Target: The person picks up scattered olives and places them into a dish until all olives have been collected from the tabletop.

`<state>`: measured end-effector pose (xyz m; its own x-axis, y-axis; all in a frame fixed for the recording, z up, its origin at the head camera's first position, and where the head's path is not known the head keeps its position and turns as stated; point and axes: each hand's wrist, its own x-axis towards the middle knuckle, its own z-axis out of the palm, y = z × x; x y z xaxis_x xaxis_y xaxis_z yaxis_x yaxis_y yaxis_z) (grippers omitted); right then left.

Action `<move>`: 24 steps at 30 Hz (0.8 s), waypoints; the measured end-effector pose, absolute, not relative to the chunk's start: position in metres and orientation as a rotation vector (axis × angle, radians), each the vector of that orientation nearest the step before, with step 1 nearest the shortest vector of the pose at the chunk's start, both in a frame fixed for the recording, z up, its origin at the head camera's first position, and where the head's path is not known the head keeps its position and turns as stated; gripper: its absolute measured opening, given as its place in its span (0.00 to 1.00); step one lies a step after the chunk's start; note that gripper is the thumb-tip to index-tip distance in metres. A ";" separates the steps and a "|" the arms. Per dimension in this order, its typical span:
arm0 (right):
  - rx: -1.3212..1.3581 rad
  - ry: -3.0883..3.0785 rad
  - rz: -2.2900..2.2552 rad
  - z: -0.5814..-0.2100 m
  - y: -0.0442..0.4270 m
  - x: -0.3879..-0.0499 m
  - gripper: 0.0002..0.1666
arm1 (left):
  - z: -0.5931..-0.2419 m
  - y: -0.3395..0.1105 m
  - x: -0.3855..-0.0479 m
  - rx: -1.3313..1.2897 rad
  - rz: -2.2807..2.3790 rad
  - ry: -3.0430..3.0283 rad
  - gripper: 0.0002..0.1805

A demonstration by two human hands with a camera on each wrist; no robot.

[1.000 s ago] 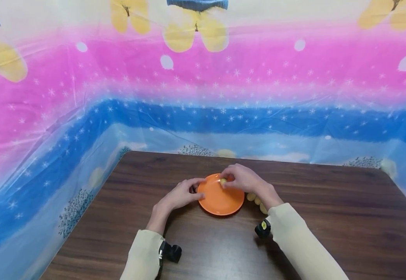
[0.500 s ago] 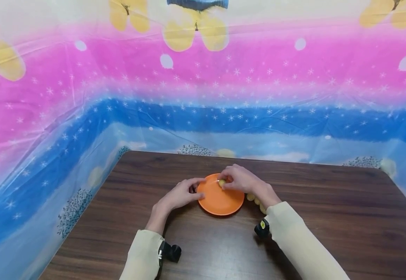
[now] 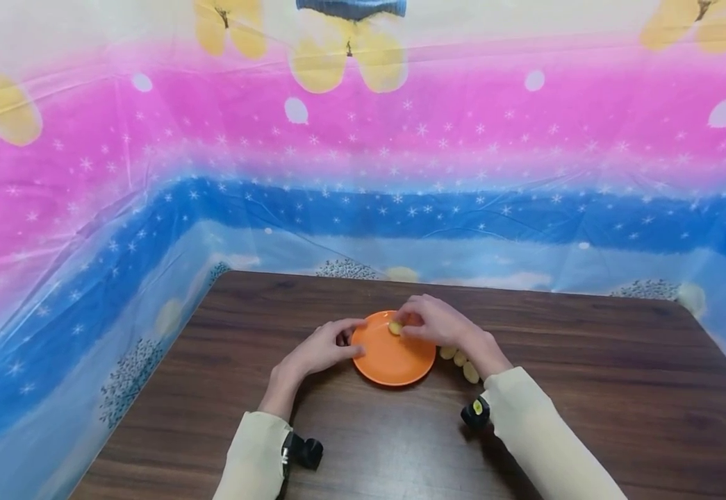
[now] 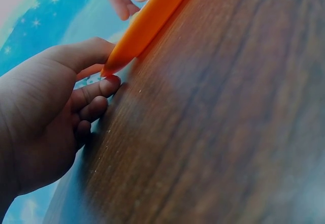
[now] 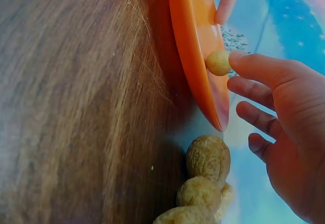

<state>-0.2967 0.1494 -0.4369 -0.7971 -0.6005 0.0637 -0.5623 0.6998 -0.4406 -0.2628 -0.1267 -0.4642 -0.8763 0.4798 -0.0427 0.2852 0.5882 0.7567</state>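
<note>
An orange plate (image 3: 394, 357) lies on the brown table, seen edge-on in both wrist views. My left hand (image 3: 322, 347) holds its left rim, the thumb on top and the fingers (image 4: 94, 89) underneath. One small yellowish potato (image 5: 218, 63) sits on the plate near the far side; in the head view this potato (image 3: 394, 327) is partly covered by fingers. Over the plate's right side is my right hand (image 3: 434, 323), its fingers spread apart. Its thumb tip is right at the potato in the right wrist view; whether it touches, I cannot tell.
Several wrinkled small potatoes (image 5: 208, 158) lie in a row on the table just right of the plate, partly beneath the right wrist. The wooden table (image 3: 375, 437) ends at a patterned cloth backdrop (image 3: 363, 208) at the back and left.
The right hand, which pinched the potato before, has loosened its fingers and drawn slightly right. The potato stays on the plate. The left hand keeps its place on the rim.
</note>
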 end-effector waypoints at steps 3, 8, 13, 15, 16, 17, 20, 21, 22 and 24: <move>-0.958 2.826 -0.704 -0.437 0.152 -0.294 0.15 | -0.465 -0.128 -0.262 0.628 1.163 2.573 0.30; -0.913 2.841 -0.731 -0.433 0.159 -0.288 0.15 | -0.465 -0.127 -0.264 0.640 1.162 2.575 0.30; -0.930 2.847 -0.738 -0.428 0.166 -0.285 0.14 | -0.465 -0.127 -0.265 0.646 1.160 2.584 0.30; -0.934 2.850 -0.740 -0.428 0.169 -0.284 0.14 | -0.465 -0.127 -0.265 0.648 1.157 2.585 0.30; -0.930 2.853 -0.740 -0.428 0.171 -0.284 0.14 | -0.465 -0.127 -0.265 0.650 1.156 2.585 0.30; -0.922 2.855 -0.744 -0.429 0.172 -0.284 0.14 | -0.465 -0.127 -0.265 0.652 1.154 2.586 0.30; -0.928 2.875 -0.742 -0.430 0.176 -0.283 0.13 | -0.464 -0.127 -0.265 0.655 1.159 2.583 0.30; -0.923 2.878 -0.747 -0.430 0.178 -0.283 0.13 | -0.464 -0.127 -0.265 0.656 1.160 2.581 0.30; -0.921 2.879 -0.755 -0.431 0.180 -0.282 0.13 | -0.465 -0.127 -0.265 0.656 1.162 2.580 0.30; -0.917 2.885 -0.762 -0.431 0.183 -0.282 0.13 | -0.465 -0.127 -0.265 0.656 1.170 2.575 0.30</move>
<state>-0.2819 0.1833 -0.4313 -0.8273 -0.5476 0.1251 -0.5380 0.7085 -0.4567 -0.2654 -0.1271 -0.4650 -0.8709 0.4905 -0.0299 0.3001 0.5790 0.7581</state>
